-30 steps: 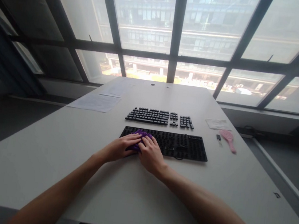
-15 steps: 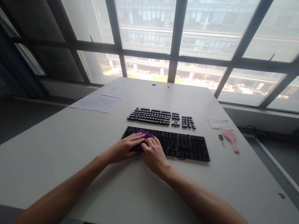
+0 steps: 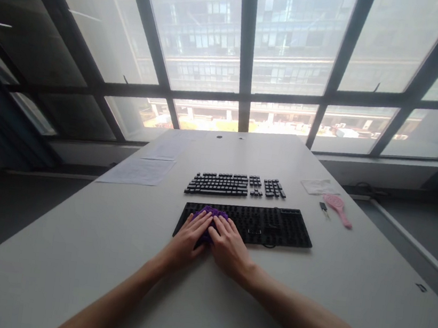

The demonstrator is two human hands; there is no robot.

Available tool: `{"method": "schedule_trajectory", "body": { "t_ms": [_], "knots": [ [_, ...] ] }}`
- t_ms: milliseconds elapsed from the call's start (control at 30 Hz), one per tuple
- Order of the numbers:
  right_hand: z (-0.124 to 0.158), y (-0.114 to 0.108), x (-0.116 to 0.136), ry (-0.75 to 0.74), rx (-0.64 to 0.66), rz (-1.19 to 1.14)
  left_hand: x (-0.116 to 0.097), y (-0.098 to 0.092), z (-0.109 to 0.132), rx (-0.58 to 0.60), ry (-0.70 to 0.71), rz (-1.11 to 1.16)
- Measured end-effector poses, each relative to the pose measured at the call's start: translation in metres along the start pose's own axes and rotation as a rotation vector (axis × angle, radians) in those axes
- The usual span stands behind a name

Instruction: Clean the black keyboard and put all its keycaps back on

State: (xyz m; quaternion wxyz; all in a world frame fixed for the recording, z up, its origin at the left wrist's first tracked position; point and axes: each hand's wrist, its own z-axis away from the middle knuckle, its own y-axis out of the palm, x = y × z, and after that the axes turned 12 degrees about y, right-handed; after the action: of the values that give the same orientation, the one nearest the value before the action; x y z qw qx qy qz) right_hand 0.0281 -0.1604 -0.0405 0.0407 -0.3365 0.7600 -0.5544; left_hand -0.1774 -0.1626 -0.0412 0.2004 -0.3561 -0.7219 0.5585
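Observation:
A black keyboard frame without its keycaps [image 3: 267, 225] lies across the middle of the white table [image 3: 70, 252]. On its left end rests a purple lump [image 3: 210, 215], soft-looking, perhaps cleaning gel or cloth. My left hand [image 3: 189, 237] and my right hand [image 3: 229, 244] lie side by side on that lump, fingers stretched flat and pressing it onto the frame. Behind the frame, the removed black keycaps [image 3: 236, 185] are laid out in keyboard order.
A pink brush [image 3: 338, 207] and a small black tool [image 3: 324, 207] lie at the right, with a clear plastic bag [image 3: 316, 186] behind them. Paper sheets [image 3: 139, 171] lie at the back left. Large windows stand beyond the table's far edge.
The camera has tilted, so everything sits lower in view. Both hands stay on the purple lump, now laid flatter and closer together on the frame's left end.

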Motion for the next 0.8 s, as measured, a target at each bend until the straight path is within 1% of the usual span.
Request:
{"method": "schedule_trajectory", "body": {
  "t_ms": [167,433,667,800],
  "knots": [
    [0.002,-0.004,-0.003,0.037,0.016,0.027,-0.008,-0.005,-0.003,-0.030,-0.019,-0.008],
    [-0.003,-0.004,-0.006,0.022,0.023,0.041,0.009,0.005,0.003,0.016,-0.021,0.036],
    [-0.003,-0.007,-0.002,0.008,-0.008,0.014,0.005,-0.005,-0.001,-0.030,0.008,0.085],
    [0.000,-0.008,-0.001,0.028,-0.025,-0.002,0.003,-0.003,-0.001,-0.057,-0.012,0.072]
  ]
}}
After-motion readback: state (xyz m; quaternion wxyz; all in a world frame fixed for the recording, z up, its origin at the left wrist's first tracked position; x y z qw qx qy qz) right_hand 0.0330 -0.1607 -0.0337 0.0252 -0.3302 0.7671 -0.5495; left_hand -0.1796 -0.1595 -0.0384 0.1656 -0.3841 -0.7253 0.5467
